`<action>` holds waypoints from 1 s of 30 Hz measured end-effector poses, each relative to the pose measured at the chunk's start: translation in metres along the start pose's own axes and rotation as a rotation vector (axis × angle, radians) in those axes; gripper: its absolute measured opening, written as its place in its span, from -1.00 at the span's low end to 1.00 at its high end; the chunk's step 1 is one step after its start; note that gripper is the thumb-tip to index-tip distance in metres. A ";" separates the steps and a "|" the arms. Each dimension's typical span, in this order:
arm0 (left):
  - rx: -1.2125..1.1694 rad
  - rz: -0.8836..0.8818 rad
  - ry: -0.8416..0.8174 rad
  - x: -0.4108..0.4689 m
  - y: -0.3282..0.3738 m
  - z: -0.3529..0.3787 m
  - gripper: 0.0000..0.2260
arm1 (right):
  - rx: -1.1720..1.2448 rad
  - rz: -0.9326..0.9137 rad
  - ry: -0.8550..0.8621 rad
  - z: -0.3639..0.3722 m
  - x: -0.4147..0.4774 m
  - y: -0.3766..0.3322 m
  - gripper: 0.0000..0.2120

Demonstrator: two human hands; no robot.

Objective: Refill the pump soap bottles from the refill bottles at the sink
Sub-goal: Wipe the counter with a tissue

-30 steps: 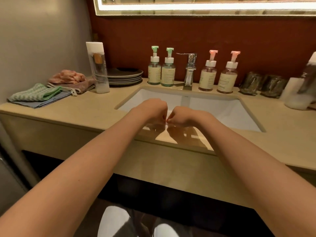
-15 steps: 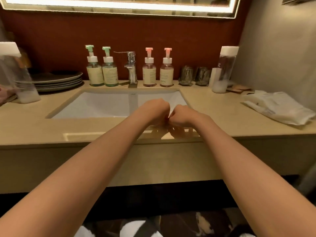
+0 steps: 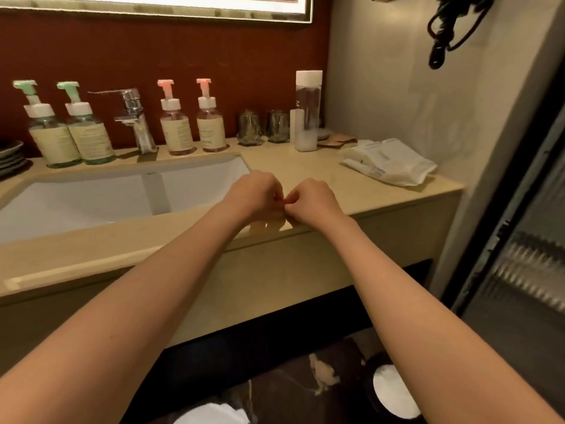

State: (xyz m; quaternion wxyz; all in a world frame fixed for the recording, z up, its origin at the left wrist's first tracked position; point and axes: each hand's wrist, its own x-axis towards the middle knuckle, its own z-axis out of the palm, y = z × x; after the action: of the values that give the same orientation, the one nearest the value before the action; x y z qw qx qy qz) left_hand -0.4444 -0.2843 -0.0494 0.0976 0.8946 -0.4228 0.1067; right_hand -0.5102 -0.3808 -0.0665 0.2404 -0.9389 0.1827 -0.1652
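A lit mirror point(image 3: 153, 3) tops the far red wall point(image 3: 183, 53); a beige wall point(image 3: 382, 93) stands right, a dark floor point(image 3: 284, 381) lies near.

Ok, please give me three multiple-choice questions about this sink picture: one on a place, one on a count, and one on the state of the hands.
1. Where does the tall bottle with the white cap stand?
A. On a shelf
B. On the counter, right of the two glasses
C. On a stack of towels

2. How many pump bottles have pink tops?
A. One
B. Two
C. Four

3. How are the left hand and the right hand?
A. Both curled, close together, holding no bottle
B. One grips a pump bottle
C. One lies flat on the counter

Answers:
1 B: it stands on the counter just right of the glasses.
2 B: two pink tops show right of the tap; the other two are green.
3 A: both are fists over the counter edge.
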 end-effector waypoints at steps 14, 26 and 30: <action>-0.546 0.135 -0.042 0.044 0.122 0.026 -0.87 | 0.464 0.411 0.446 -0.065 -0.042 0.097 -0.84; -0.515 0.164 -0.412 0.018 0.179 0.111 -0.73 | 0.632 0.926 0.426 -0.026 -0.081 0.177 -0.89; -0.517 0.125 -0.525 0.014 0.193 0.146 -0.66 | 0.642 1.118 0.401 -0.001 -0.083 0.205 -0.91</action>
State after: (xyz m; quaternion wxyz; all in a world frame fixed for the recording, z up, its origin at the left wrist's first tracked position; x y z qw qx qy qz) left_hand -0.5694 -0.4537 -0.1692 0.2017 0.8098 -0.5002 -0.2310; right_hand -0.6377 -0.5134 -0.1894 0.5185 -0.5364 0.6239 -0.2330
